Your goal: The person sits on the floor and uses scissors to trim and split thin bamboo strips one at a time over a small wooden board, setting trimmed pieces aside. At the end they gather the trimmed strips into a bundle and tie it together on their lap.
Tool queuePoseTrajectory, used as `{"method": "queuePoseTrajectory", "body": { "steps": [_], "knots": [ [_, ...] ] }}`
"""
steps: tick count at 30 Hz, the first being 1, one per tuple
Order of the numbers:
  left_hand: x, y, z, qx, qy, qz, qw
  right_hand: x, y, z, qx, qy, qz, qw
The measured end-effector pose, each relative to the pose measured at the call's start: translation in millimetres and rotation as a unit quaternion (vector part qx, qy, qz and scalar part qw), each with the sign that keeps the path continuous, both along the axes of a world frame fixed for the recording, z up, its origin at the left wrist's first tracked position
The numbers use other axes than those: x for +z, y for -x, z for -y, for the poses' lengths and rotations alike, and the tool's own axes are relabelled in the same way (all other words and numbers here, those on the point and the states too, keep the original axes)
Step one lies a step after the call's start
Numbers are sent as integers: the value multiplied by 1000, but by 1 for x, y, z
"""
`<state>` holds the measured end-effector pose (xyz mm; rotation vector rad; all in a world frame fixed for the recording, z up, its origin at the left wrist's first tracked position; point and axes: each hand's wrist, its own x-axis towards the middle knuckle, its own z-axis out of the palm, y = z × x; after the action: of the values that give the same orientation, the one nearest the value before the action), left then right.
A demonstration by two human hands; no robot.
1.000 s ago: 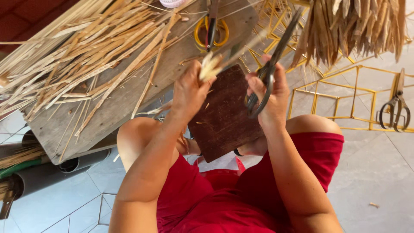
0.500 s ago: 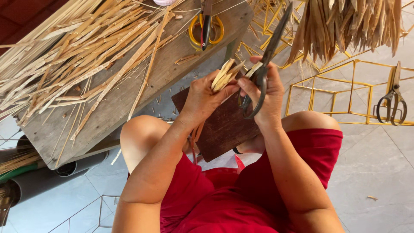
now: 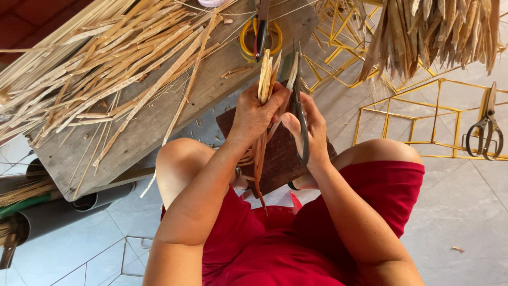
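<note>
Bamboo strips (image 3: 263, 100) are held upright in a small bundle by the left hand (image 3: 254, 117), whose grip is closed tightly round them; their pale cut ends rise above the fingers and their darker lower ends hang down past the wrist towards the lap. Dark scissors (image 3: 299, 106) are gripped by the right hand (image 3: 309, 130), its fingers closed through the handle loop, with the blades pointed up just beside the tops of the strips; whether blade and strip touch cannot be told. Both hands are kept over a dark brown board (image 3: 280, 159) that is rested across the bare knees, above red shorts (image 3: 296, 238). At the near edge of the weathered wooden desk (image 3: 153, 127), a large heap of split bamboo (image 3: 95, 63) is spread towards its left end, and a yellow-handled tool (image 3: 260, 34) is laid near its right corner. On the tiled floor (image 3: 465, 212) to the right, yellow wire frames (image 3: 423, 116) are set, with another pair of scissors (image 3: 486, 132) lying on them.
</note>
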<state>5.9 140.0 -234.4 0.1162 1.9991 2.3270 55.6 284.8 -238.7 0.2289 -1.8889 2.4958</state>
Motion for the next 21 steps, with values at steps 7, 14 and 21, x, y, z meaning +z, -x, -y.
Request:
{"method": "queuePoseTrajectory", "body": {
  "steps": [7,14,21],
  "knots": [
    [6,-3,2,-9,3,21,1000,-4,0,-3,-50,-92,22,994],
    [10,-5,1,-28,-6,42,999,-10,0,1,-51,-12,27,998],
    [8,0,10,-46,-3,20,999,-6,3,1,-56,-7,57,997]
  ]
}}
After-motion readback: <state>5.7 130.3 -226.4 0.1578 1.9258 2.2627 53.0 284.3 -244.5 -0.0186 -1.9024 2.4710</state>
